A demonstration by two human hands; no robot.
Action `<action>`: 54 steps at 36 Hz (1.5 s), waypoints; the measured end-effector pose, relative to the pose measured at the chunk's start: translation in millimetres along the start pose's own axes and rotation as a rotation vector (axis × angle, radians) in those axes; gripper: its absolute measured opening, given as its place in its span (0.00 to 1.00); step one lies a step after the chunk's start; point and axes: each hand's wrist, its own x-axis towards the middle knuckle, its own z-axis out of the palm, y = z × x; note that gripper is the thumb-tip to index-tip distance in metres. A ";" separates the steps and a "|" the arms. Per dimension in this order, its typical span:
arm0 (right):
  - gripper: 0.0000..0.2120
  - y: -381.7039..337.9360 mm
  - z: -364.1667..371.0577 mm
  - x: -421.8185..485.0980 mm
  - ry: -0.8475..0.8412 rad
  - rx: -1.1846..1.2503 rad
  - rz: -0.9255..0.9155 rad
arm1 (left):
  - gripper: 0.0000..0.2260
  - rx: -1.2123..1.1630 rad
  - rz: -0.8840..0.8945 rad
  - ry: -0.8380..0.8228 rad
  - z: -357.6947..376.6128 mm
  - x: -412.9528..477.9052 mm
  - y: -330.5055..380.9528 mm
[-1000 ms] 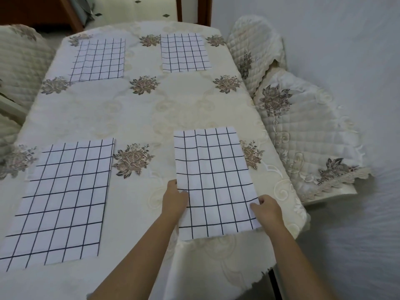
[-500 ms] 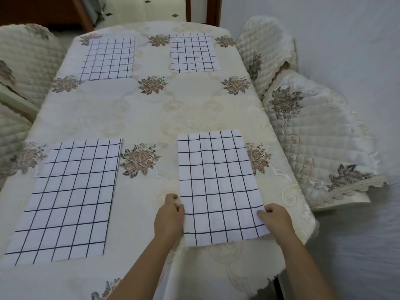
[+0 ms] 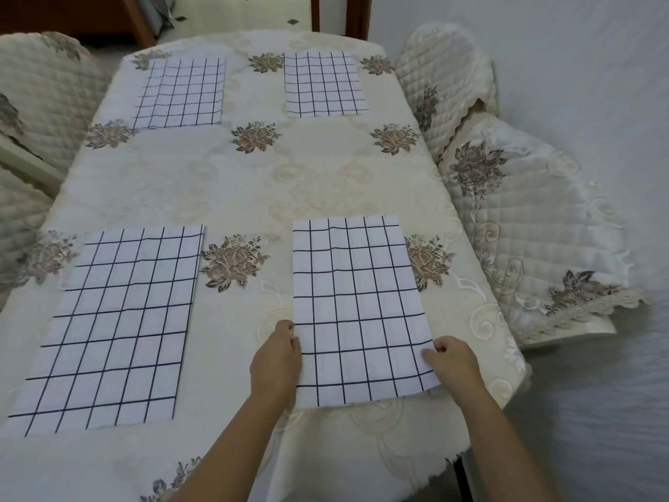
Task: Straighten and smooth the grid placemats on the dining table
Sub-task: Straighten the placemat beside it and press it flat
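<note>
**Placemat check: both hands on the near-right mat**

The left hand (image 3: 277, 356) is closed at the left edge of the near-right placemat (image 3: 358, 302), with its fingers curled against the hem. The right hand (image 3: 454, 364) grips the opposite edge, thumb on top of the fabric and the other fingers bent underneath or beside it. Both hands hold the mat low down, near its front corners.

This mat lies flat on the tablecloth (image 3: 289, 182), with its near edge at the table's front rim. Its long sides run away from the viewer. A faint crease crosses its upper half.

The near-left placemat (image 3: 116, 327) lies well apart to the left and slants slightly. An embroidered flower (image 3: 233, 260) sits between the two mats.

Farther back, the far-left placemat (image 3: 181, 94) and the far-right placemat (image 3: 322, 85) lie flat, and no hand touches either.

Quilted chair covers (image 3: 535, 226) flank the table on the right, and another is at the left edge.
</note>
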 end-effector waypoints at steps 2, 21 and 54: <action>0.17 -0.2 -0.1 0.1 0.002 -0.007 -0.003 | 0.02 -0.025 -0.001 0.004 0.3 -0.7 -0.7; 0.04 1.2 -2.2 -2.3 0.021 0.043 0.005 | 0.02 -0.050 0.001 0.016 1.9 -2.8 -4.9; 0.17 -6.8 15.4 -0.4 0.224 -0.247 -0.151 | 0.28 0.384 0.472 0.056 48.8 -15.2 -41.2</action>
